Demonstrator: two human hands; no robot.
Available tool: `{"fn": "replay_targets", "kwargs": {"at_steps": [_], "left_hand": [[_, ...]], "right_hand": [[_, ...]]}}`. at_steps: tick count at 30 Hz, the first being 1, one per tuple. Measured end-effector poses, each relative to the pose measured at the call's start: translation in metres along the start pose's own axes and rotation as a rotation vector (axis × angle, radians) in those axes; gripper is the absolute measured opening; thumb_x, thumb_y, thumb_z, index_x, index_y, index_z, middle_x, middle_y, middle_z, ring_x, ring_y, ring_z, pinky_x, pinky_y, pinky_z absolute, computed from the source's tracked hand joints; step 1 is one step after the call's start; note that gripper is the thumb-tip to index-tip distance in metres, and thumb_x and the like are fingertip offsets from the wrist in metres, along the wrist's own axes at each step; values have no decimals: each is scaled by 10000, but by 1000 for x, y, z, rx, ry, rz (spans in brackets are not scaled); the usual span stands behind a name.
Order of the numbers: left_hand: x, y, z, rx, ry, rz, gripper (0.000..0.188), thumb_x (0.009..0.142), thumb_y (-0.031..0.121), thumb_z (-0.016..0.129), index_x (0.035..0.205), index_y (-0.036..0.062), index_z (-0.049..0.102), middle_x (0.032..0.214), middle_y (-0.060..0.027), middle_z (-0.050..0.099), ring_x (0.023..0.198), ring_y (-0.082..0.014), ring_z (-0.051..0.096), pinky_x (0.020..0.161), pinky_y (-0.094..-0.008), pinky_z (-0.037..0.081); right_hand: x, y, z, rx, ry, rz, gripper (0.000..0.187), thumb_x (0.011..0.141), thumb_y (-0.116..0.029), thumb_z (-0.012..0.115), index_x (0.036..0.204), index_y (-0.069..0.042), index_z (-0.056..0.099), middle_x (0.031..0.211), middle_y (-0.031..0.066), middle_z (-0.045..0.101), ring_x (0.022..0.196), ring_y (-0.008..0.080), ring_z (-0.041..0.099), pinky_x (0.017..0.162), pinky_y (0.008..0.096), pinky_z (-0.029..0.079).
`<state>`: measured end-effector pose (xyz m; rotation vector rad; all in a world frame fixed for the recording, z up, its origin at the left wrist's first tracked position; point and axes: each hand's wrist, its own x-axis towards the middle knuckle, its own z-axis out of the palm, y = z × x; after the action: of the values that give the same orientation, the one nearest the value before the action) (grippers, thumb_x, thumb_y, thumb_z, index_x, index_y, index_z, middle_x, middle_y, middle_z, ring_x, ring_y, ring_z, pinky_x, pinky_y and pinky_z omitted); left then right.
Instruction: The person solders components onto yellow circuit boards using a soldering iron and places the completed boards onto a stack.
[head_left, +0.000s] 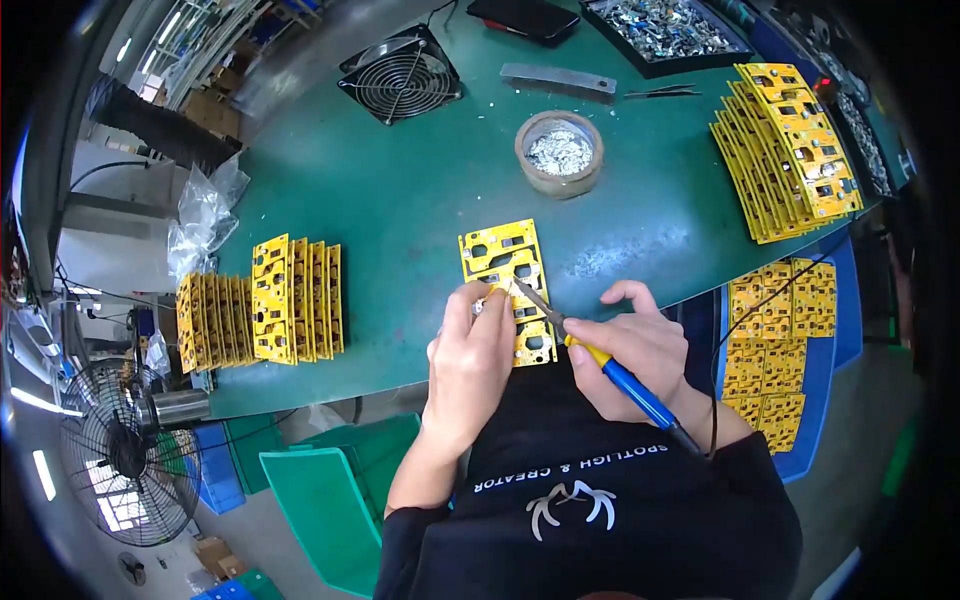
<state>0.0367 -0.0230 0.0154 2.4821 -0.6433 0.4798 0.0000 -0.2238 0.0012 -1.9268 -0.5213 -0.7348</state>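
Note:
A yellow circuit board panel [500,238] with several cut-outs lies on the green bench, close to my body. My right hand [632,358] is closed round a soldering iron [632,387] with a blue and yellow handle. The iron's tip meets the middle of the panel. Over the panel's left side is my left hand [470,345], fingers pinched together near the tip; whatever they hold is too small to make out. A dark cord runs from the iron's rear end past my right wrist.
Yellow panels stand in rows at left [270,300] and far right [800,150]. Beyond my hands are a round tub of silvery bits [535,180], a black fan [402,78], tweezers [665,91] and a parts tray [655,68]. A blue bin [818,400] holds more panels.

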Motion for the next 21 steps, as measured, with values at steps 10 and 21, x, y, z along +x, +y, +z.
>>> {"fn": "replay_targets", "kwargs": {"at_steps": [10,21], "left_hand": [[0,3,2,40,6,6,170,903,-13,761,1072,-25,743,1092,-115,677,767,-275,722,596,-381,588],[2,9,-2,90,-66,-68,187,958,15,721,1142,-23,731,1221,-197,637,829,-359,740,659,-431,610]], "right_hand": [[0,1,7,5,18,-8,273,762,-8,807,1033,10,776,719,59,711,555,192,660,826,423,570],[-2,-2,10,-18,16,-10,284,767,-11,810,1049,4,770,692,47,690,554,193,660,827,424,572]]}}
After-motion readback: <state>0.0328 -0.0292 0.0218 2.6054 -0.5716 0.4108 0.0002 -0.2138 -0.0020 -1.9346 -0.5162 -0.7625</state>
